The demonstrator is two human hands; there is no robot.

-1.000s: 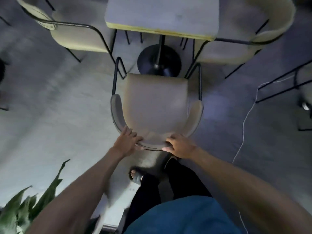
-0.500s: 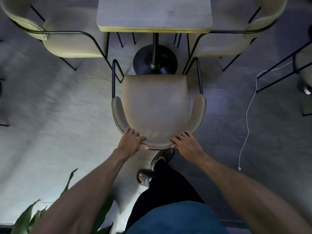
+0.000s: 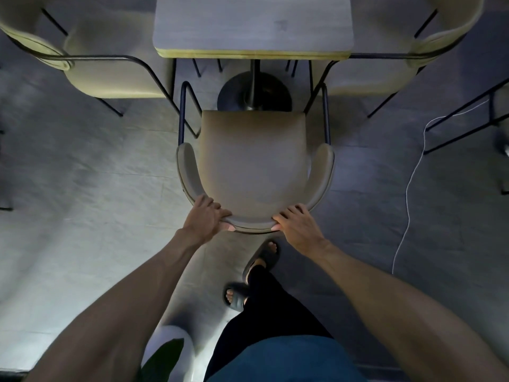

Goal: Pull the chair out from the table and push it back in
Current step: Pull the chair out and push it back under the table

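A beige padded chair (image 3: 253, 164) with a curved backrest and black metal legs stands in front of me, its seat clear of the table (image 3: 253, 26). The seat's front edge lies just short of the table's black round base (image 3: 254, 92). My left hand (image 3: 205, 217) grips the left part of the backrest's top rim, fingers over it and thumb underneath. My right hand (image 3: 297, 224) holds the right part of the same rim. My feet in dark sandals (image 3: 261, 257) are right behind the chair.
Two more beige chairs flank the table, one at the left (image 3: 110, 70) and one at the right (image 3: 385, 70). A white cable (image 3: 409, 199) trails over the grey floor at the right. Black metal frames (image 3: 462, 128) stand far right. A white plant pot (image 3: 176, 351) sits near my left leg.
The chair has moved a little toward the table, closing on the round base. Both hands stay on the backrest, and I have stepped forward behind it.
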